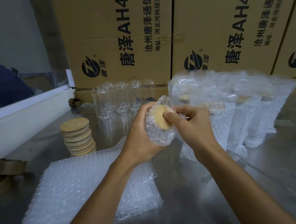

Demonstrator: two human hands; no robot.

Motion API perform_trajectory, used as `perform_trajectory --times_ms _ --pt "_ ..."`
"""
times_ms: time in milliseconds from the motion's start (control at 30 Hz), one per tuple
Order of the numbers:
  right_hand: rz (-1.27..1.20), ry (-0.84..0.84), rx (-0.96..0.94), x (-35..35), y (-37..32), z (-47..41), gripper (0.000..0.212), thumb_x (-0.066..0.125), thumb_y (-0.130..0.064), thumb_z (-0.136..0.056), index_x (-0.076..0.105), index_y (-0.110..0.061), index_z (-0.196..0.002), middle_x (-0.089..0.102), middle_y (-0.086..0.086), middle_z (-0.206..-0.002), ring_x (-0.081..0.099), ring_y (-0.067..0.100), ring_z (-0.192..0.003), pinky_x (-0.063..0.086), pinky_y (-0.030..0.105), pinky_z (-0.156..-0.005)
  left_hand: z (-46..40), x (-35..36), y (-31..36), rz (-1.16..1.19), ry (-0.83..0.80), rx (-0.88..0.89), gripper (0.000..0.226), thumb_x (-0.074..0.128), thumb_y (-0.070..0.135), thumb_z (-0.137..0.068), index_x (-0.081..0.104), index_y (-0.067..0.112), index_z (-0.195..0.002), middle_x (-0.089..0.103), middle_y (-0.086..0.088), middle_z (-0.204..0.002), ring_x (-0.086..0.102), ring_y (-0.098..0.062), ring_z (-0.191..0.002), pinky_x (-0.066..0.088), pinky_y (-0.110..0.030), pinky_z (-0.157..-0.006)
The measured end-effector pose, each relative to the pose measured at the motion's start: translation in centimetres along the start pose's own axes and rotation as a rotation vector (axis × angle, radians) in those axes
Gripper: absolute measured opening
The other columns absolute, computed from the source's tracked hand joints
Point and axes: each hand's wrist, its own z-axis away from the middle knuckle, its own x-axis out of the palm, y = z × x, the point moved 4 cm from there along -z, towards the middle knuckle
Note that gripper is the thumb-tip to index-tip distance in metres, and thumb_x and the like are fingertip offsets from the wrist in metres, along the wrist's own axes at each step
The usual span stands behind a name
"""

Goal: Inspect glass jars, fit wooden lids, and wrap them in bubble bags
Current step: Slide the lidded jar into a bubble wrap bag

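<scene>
Centrally: jar (158, 128) in bubble bag (160, 139), wooden lid (161, 117) facing the camera, held above the steel table (219, 185).
Left hand (142, 138): fingers curled round the bagged jar from 9 o'clock.
Right hand (192, 124): at 3 o'clock, fingers pinching the bag's mouth by the lid rim.
Lid stack (78, 136): at 9 o'clock, upright on table.
Empty jars (118, 100): at 11 o'clock, clustered, standing.
Flat bags (82, 191): at 7 o'clock.
Wrapped jars (231, 106): at 2 o'clock, lying in a heap.
Cartons (155, 32): at 12 o'clock, behind all.
</scene>
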Motion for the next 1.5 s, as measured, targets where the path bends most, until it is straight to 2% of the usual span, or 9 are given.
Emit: perform_trajectory --times_ms 300,500,633,800,1067,1133,1233,1367,1500 --pt "0.043 0.09 -0.218 0.1 -0.6 0.4 0.022 0.062 -0.024 -0.101 0.073 -0.023 -0.082 0.069 -0.018 -0.071 0.061 -0.003 -0.067 0.046 0.013 -0.062 0.1 -0.2 0.1 -0.067 0.019 0.007 0.086 0.088 0.034 -0.053 0.04 0.054 -0.122 0.055 0.029 -0.118 0.056 0.007 -0.109 0.044 -0.007 -0.082" --pt "-0.195 0.121 -0.188 -0.3 -1.2 0.7 0.035 0.046 -0.025 -0.108 0.073 -0.021 -0.086 0.073 0.003 -0.084 0.064 0.011 -0.079 0.05 0.025 -0.07 -0.5 -0.5 -0.9 0.116 0.147 -0.114 0.089 0.084 0.014 -0.052 0.047 0.025 -0.132 0.063 -0.001 -0.122 0.063 -0.01 -0.112 0.051 -0.014 -0.082" --pt "-0.16 -0.091 -0.071 0.9 -0.3 0.9 0.03 0.047 -0.036 -0.104 0.065 -0.025 -0.125 0.068 -0.003 -0.121 0.063 0.002 -0.108 0.047 0.017 -0.084 -0.8 -1.2 -1.6 0.345 0.215 -0.236 0.087 0.086 0.014 -0.054 0.05 0.016 -0.134 0.067 -0.01 -0.119 0.068 -0.024 -0.109 0.058 -0.035 -0.086" --pt "-0.046 -0.471 -0.067 2.1 0.5 1.4 0.082 0.068 -0.025 -0.076 0.038 -0.028 -0.153 0.051 -0.023 -0.135 0.051 -0.015 -0.117 0.047 0.007 -0.082 -0.5 -0.9 -1.9 0.449 0.189 -0.29 0.085 0.088 0.029 -0.055 0.051 0.017 -0.131 0.07 -0.008 -0.12 0.068 -0.026 -0.111 0.057 -0.041 -0.088" --pt "-0.112 -0.433 -0.065 1.7 1.1 1.3 0.051 0.078 -0.006 -0.085 0.058 -0.011 -0.133 0.068 0.001 -0.127 0.065 0.006 -0.114 0.052 0.021 -0.096 -0.4 -0.6 -1.6 0.271 0.27 -0.511 0.084 0.08 0.079 -0.04 0.04 0.022 -0.087 0.049 0.007 -0.089 0.058 -0.004 -0.082 0.052 -0.025 -0.071" --pt "-0.156 -0.4 -0.062 1.6 1.1 1.2 0.038 0.073 -0.006 -0.09 0.062 -0.008 -0.127 0.071 0.003 -0.121 0.067 0.011 -0.112 0.053 0.025 -0.094 -0.4 -0.5 -1.1 0.305 0.243 -0.44 0.072 0.077 0.072 -0.048 0.049 0.02 -0.089 0.064 0.009 -0.083 0.066 0.005 -0.075 0.05 -0.013 -0.064" --pt "-0.168 -0.289 -0.079 1.4 1.2 0.9 0.018 0.067 -0.008 -0.095 0.066 -0.02 -0.109 0.075 -0.016 -0.099 0.067 -0.005 -0.095 0.051 0.012 -0.08 -0.6 -0.6 -1.3 0.406 0.106 -0.364 0.053 0.085 0.06 -0.062 0.075 0.021 -0.098 0.078 0.006 -0.097 0.072 -0.007 -0.097 0.055 -0.024 -0.085" --pt "-0.186 -0.14 -0.09 0.7 1.3 0.3 0.01 0.066 -0.007 -0.094 0.07 -0.012 -0.102 0.076 0.004 -0.098 0.07 0.018 -0.094 0.056 0.026 -0.082 -0.5 -0.8 -2.4 0.42 0.002 -0.294 0.097 0.093 0.047 -0.056 0.047 0.023 -0.138 0.07 0.001 -0.122 0.065 -0.014 -0.116 0.054 -0.025 -0.089" --pt "-0.147 -0.066 -0.108 0.7 1.3 0.3 0.012 0.069 -0.016 -0.095 0.07 -0.01 -0.105 0.071 0.007 -0.096 0.064 0.017 -0.088 0.053 0.027 -0.083 0.4 -0.8 -3.7 0.281 -0.102 -0.336 0.103 0.097 0.053 -0.047 0.042 0.045 -0.133 0.064 0.017 -0.128 0.06 -0.004 -0.121 0.055 -0.026 -0.091"
